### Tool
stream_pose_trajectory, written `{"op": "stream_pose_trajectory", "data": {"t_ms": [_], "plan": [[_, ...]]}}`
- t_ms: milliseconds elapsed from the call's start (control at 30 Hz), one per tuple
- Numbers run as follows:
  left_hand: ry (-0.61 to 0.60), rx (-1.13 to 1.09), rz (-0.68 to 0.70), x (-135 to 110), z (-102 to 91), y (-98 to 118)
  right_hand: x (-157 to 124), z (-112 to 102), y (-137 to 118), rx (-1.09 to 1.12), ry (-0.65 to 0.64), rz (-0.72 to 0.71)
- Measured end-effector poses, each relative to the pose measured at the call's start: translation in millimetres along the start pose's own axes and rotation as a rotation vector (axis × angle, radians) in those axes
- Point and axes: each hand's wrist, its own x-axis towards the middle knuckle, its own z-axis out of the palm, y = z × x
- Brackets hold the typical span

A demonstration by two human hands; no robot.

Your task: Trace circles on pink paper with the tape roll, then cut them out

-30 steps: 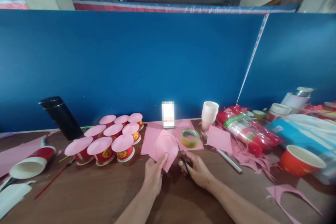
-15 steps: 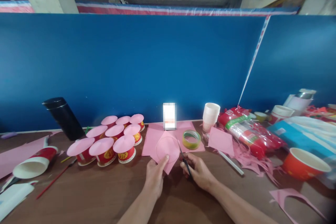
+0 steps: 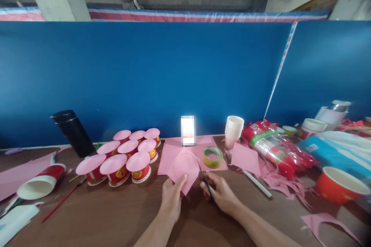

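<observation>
My left hand (image 3: 171,197) pinches the near corner of a pink paper sheet (image 3: 184,168) with a circle drawn on it, thumb on top. My right hand (image 3: 220,194) is closed round the handles of black scissors (image 3: 204,178), whose blades point up along the sheet's right edge. Both hands hover just above the brown table (image 3: 95,216). More pink paper (image 3: 203,146) lies flat under and behind the sheet, with a roll of yellow-green tape (image 3: 212,156) resting on it just beyond the scissors.
Several red cups capped with pink discs (image 3: 121,158) stand left of my hands, beside a black flask (image 3: 73,132) and a tipped red cup (image 3: 40,183). White cups (image 3: 233,129), a red cup pack (image 3: 272,144), pink scraps (image 3: 278,181) and an orange bowl (image 3: 340,183) lie right. A blue partition (image 3: 162,77) backs the table.
The view has tilted a little, so everything sits slightly lower in the picture. Both hands keep the same hold on the paper and the scissors.
</observation>
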Motion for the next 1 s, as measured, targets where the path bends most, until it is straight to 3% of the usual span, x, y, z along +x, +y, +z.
{"op": "stream_pose_trajectory", "data": {"t_ms": [1000], "plan": [[0.023, -0.074, 0.024, 3.6, -1.8, 3.3, -2.2, -1.4, 2.1, -0.121, -0.019, -0.045]]}}
